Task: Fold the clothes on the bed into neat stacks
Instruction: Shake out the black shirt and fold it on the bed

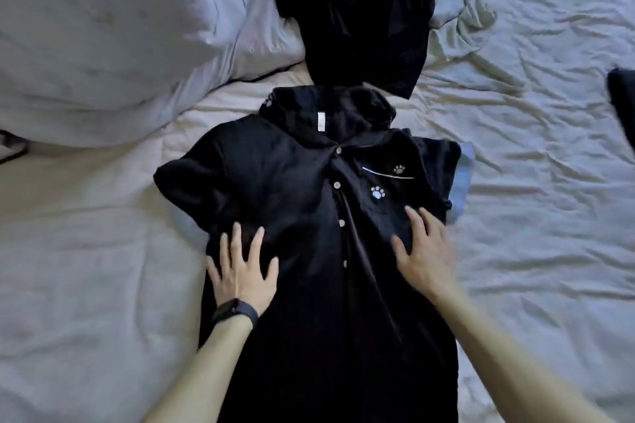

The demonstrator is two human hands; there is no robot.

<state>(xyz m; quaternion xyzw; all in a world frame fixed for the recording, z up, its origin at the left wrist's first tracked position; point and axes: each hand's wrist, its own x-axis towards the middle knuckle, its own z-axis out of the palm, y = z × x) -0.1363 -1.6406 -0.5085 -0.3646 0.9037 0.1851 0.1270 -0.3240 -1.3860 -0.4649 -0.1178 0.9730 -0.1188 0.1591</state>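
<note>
**Bed** (532, 182): a rumpled pale sheet fills the view. A bunched duvet (103, 38) lies at the upper left.

**Shirt** (292, 182): black and button-fronted, it lies face up at the centre of the bed, and its hem runs out of view at the near edge.
- *Judged risks:* The fabric looks smooth, so a side panel folded inward may slide back open.
- The left sleeve is bunched rather than flat and could be trapped inside a fold as a lump.
- The soft, creased sheet gives no firm base, so wrinkles may carry into the finished stack.
- *Long axis:* It runs from collar to hem, almost straight away from the person. The collar (330, 113) points to the far side and the front faces up.

**Second garment** (354, 21): black and loosely folded, it lies just beyond the collar. Whether the two touch cannot be told.

**Blue cloth** (464, 178): it shows from under the shirt's shoulder. A fold taken too deep may lift it along with the shirt.

**Left hand** (242, 271) and **right hand** (426, 251): both lie flat on the shirt front with fingers straight and spread, one on each side of the button line, and neither grips anything. The right hand is slightly blurred. A dark band (237, 311) circles the left wrist.

**Buttons** (342, 222) and **paw print** (378, 192): these pale marks show which side is the front.
</note>
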